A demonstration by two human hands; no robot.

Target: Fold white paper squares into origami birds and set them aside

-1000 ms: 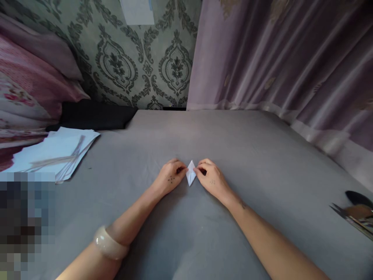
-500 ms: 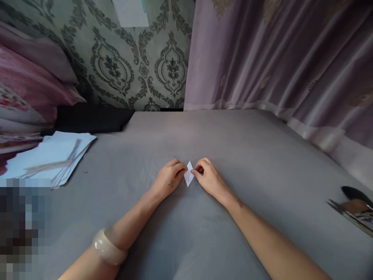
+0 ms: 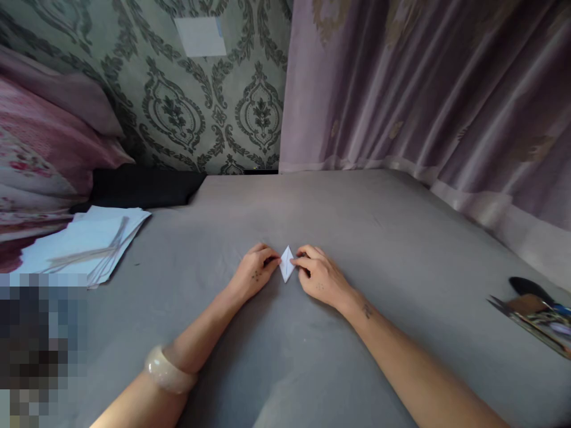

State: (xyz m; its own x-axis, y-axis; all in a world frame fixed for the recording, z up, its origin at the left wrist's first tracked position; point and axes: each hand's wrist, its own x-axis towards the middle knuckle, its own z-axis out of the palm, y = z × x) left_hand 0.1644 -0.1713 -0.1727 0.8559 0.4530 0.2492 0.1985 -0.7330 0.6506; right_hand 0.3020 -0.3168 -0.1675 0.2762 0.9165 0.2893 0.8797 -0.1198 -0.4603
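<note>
A small white folded paper (image 3: 287, 265), diamond-shaped with a crease down its middle, lies between my two hands on the grey cloth surface. At its left corner, my left hand (image 3: 257, 270) pinches the edge between thumb and fingers; a pale bangle (image 3: 168, 370) circles that forearm. My right hand (image 3: 322, 276) grips the right corner with its fingertips, the index finger lying on the paper's edge and the other fingers bent. The underside of the paper is hidden.
At the left lies a stack of white paper sheets (image 3: 84, 235) with narrow strips on top, in front of a black folded cloth (image 3: 143, 187). Scissors (image 3: 513, 315) and other small tools lie at the far right. Purple curtains (image 3: 357, 89) hang behind.
The right hand's fingers have spread slightly and shifted on the paper's right corner. The paper now shows a straighter centre crease. The camera view has tilted up and turned right a little.
</note>
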